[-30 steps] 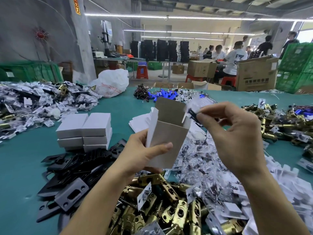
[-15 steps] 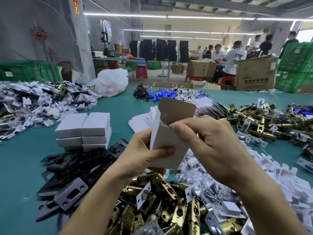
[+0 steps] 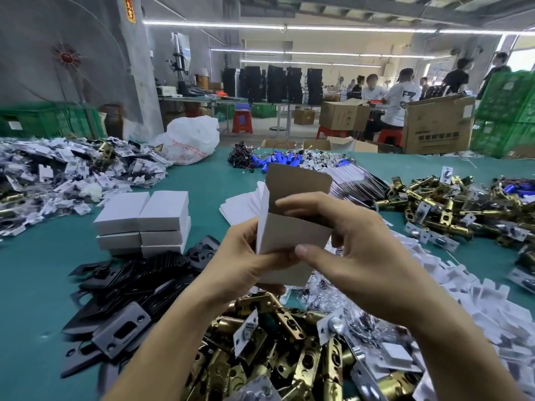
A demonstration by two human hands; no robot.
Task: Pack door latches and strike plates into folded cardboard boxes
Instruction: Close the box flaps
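My left hand [image 3: 246, 261] grips a small white cardboard box [image 3: 289, 227] upright above the table, its brown-lined top flap standing open. My right hand [image 3: 356, 253] is at the box's right side, forefinger curled over the open mouth and thumb against the front wall. What lies inside the box is hidden. Below my hands spreads a heap of brass door latches [image 3: 275, 357]. Black strike plates [image 3: 130, 293] lie in a pile to the left.
A stack of closed white boxes [image 3: 144, 221] stands left of centre on the green table [image 3: 34, 285]. Flat box blanks [image 3: 240, 204] lie behind the held box. Bagged small parts [image 3: 58, 175] cover the far left; more brass latches [image 3: 451, 204] and white inserts [image 3: 477, 299] fill the right.
My right hand carried a small dark part down into the open box and now has its fingers at the box mouth. The left hand kept hold of the box.
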